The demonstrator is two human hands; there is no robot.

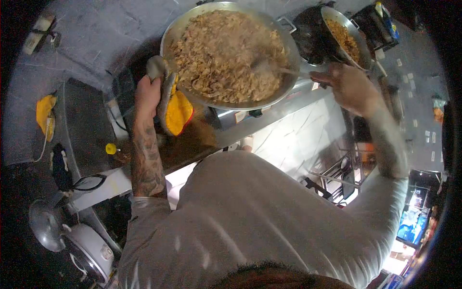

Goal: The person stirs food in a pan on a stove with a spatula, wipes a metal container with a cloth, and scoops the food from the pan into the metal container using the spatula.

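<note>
Left hand (pixel 148 94): grips a grey-and-yellow cloth (pixel 177 111) at the rim of a wide pan (pixel 169 36).
Right hand (pixel 350 86): clasps a dark-handled utensil (pixel 294 72), its far end amid steaming food (pixel 221 53).
Pan: ahead of the person, beside a smaller pan (pixel 364 54).

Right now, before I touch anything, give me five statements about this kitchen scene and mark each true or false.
1. The right hand grips a utensil that reaches into the large pan. True.
2. The large pan is empty. False: it is filled with chopped, browned food.
3. The left hand holds a yellow-and-grey cloth at the large pan's edge. True.
4. The second pan sits to the left of the large one. False: it sits to the right.
5. The second pan has food in it. True.
</note>
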